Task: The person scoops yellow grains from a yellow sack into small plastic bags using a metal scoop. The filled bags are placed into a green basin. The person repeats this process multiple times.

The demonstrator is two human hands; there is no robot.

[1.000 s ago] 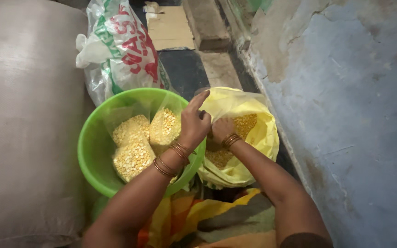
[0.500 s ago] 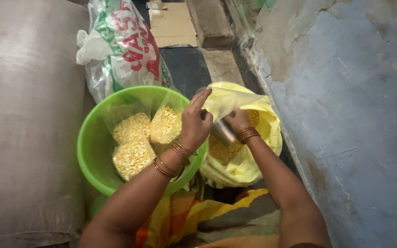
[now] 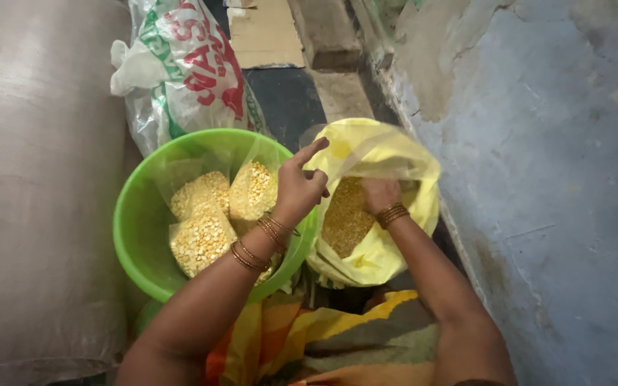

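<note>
Since the earlier frame my right hand point(image 3: 379, 194) went deeper into the yellow bag point(image 3: 388, 250) of split lentils point(image 3: 345, 218), grip hidden. It was soft, heavy, slippery; my left hand point(image 3: 298, 189) pinched its rim, beside the green basin point(image 3: 134, 236).

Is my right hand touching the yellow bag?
Touching. The head view shows the right hand reaching inside the yellow bag, wrist pressed against its plastic, over the yellow grain.

Yellow plastic bag point(image 3: 377, 250), mouth open and rim lifted, half full of yellow split lentils point(image 3: 345, 218), slumped just right of the green basin point(image 3: 134, 236).
</note>
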